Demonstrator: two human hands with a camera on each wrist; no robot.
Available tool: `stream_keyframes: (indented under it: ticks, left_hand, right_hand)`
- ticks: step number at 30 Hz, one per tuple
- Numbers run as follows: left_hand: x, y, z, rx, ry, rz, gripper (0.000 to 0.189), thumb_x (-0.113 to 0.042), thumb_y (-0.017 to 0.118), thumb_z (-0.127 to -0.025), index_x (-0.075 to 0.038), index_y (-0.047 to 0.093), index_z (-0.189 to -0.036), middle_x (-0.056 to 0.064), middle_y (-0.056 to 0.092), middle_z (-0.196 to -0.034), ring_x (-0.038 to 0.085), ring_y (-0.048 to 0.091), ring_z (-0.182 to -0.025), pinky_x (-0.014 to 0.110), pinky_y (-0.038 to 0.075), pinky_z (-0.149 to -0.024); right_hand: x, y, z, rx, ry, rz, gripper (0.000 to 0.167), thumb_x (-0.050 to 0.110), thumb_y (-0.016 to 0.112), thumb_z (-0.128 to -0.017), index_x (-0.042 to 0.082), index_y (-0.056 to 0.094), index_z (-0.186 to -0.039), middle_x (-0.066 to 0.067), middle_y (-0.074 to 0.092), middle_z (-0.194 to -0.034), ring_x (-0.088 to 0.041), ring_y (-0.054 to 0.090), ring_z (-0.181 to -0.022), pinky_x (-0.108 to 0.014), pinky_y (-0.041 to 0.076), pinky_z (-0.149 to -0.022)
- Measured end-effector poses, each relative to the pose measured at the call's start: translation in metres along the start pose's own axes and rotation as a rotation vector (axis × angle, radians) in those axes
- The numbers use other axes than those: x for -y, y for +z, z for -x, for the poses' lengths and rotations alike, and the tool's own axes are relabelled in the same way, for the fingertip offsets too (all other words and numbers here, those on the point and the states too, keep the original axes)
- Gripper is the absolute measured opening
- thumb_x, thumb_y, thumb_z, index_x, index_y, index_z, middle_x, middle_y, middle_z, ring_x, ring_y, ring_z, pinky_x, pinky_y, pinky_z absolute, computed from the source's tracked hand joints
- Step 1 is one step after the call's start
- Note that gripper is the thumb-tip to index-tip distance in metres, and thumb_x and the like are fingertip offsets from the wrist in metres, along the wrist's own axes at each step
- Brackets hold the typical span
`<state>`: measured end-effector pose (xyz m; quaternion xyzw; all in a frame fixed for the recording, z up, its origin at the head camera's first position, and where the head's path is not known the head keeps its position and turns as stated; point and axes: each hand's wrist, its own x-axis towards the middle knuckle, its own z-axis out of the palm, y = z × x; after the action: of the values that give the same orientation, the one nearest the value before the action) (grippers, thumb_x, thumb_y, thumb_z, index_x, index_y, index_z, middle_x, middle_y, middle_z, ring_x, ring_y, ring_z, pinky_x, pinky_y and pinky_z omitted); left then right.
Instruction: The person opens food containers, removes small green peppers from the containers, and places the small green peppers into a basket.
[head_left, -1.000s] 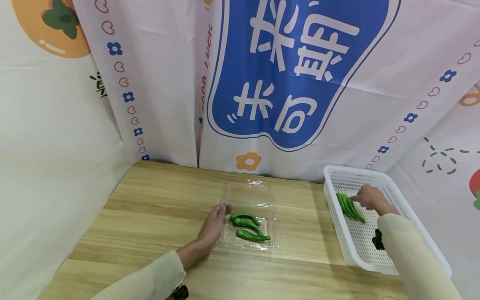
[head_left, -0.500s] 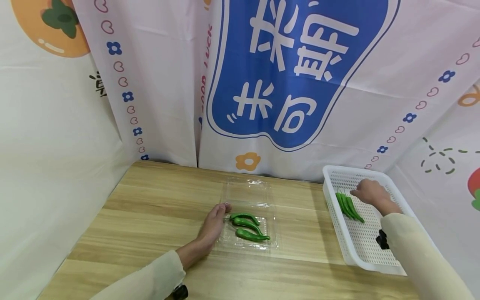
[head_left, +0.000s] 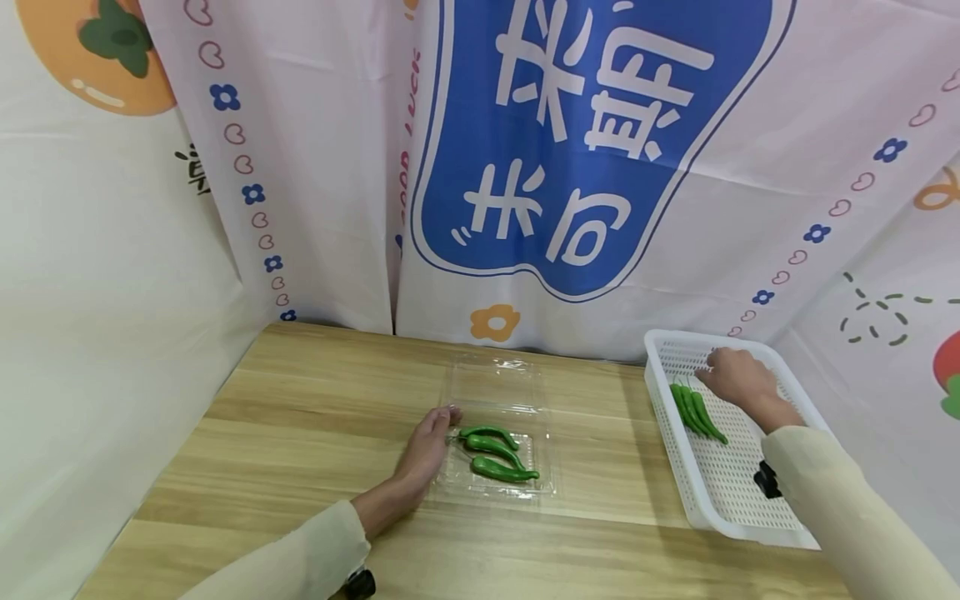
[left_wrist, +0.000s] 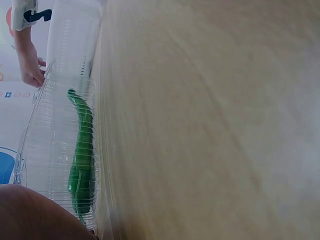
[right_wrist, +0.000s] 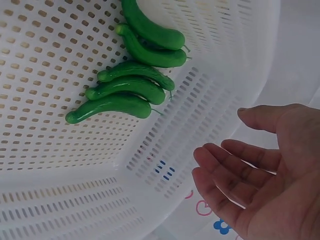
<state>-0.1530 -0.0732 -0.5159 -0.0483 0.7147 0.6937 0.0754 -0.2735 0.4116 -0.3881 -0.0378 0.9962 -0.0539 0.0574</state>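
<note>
A hinged clear plastic clamshell box [head_left: 551,467] lies unfolded on the wooden table, its lid half toward the back wall. Three green chili peppers [head_left: 501,472] lie side by side in the front half. My left hand [head_left: 426,450] rests against the box's left side with fingers extended; the left wrist view shows little of it. My right hand [right_wrist: 270,175] hovers over the back of the white basket [head_left: 675,458], fingers relaxed and apart, holding nothing. Several more green peppers [right_wrist: 122,89] lie together inside the basket, some of them hidden in the head view.
The wooden table [head_left: 300,417] runs between the two hands. A printed cloth wall [head_left: 337,208] closes off the back and sides. The perforated basket stands at the table's right, near the side cloth.
My right hand has moved from beside the peppers up and back, away from them, with nothing in it. The left hand, the box and its peppers stay in place.
</note>
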Motion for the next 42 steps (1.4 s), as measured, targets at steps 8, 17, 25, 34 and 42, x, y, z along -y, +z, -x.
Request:
stream_keyframes:
  ticks: [8, 17, 25, 34, 42]
  left_hand:
    - [-0.002, 0.000, 0.000, 0.009, 0.000, 0.002, 0.049, -0.031, 0.031, -0.118, -0.001, 0.049, -0.152, 0.019, 0.054, -0.154, 0.042, 0.039, -0.151, 0.061, 0.026, -0.127]
    - [-0.002, 0.000, 0.001, 0.009, -0.008, 0.002, 0.049, -0.031, 0.031, -0.118, -0.001, 0.049, -0.152, 0.019, 0.054, -0.152, 0.041, 0.038, -0.151, 0.061, 0.025, -0.127]
    - [-0.001, 0.000, 0.000, 0.018, 0.001, 0.001, 0.048, -0.030, 0.031, -0.118, 0.000, 0.049, -0.151, 0.019, 0.054, -0.152, 0.042, 0.038, -0.151, 0.061, 0.025, -0.127]
    - [0.000, 0.000, -0.001, 0.012, 0.012, -0.004, 0.048, -0.030, 0.030, -0.118, 0.001, 0.049, -0.150, 0.020, 0.054, -0.152, 0.043, 0.039, -0.150, 0.061, 0.026, -0.126]
    - [-0.001, -0.001, 0.000, 0.019, 0.016, 0.000, 0.049, -0.029, 0.029, -0.118, 0.002, 0.048, -0.150, 0.021, 0.054, -0.152, 0.042, 0.038, -0.150, 0.062, 0.026, -0.126]
  right_hand:
    - [0.019, -0.004, 0.002, -0.063, -0.018, 0.016, 0.041, 0.022, 0.065, -0.100, -0.014, 0.067, -0.120, -0.035, 0.069, -0.118, -0.050, 0.070, -0.095, -0.059, 0.059, -0.070]
    - [0.049, -0.006, 0.007, -0.086, -0.074, 0.027, 0.040, 0.022, 0.066, -0.100, -0.012, 0.067, -0.122, -0.034, 0.070, -0.119, -0.052, 0.070, -0.101, -0.064, 0.059, -0.078]
    - [0.078, -0.002, 0.010, -0.143, -0.132, 0.050, 0.034, 0.021, 0.069, -0.099, -0.008, 0.070, -0.116, -0.029, 0.074, -0.110, -0.043, 0.073, -0.091, -0.057, 0.062, -0.074]
    - [0.104, 0.003, 0.017, -0.178, -0.198, 0.063, 0.026, 0.020, 0.073, -0.097, -0.003, 0.074, -0.109, -0.020, 0.075, -0.097, -0.035, 0.071, -0.077, -0.053, 0.059, -0.064]
    - [0.122, 0.009, 0.023, -0.221, -0.261, 0.064, 0.024, 0.018, 0.076, -0.094, -0.001, 0.075, -0.108, -0.018, 0.075, -0.096, -0.034, 0.071, -0.077, -0.053, 0.059, -0.063]
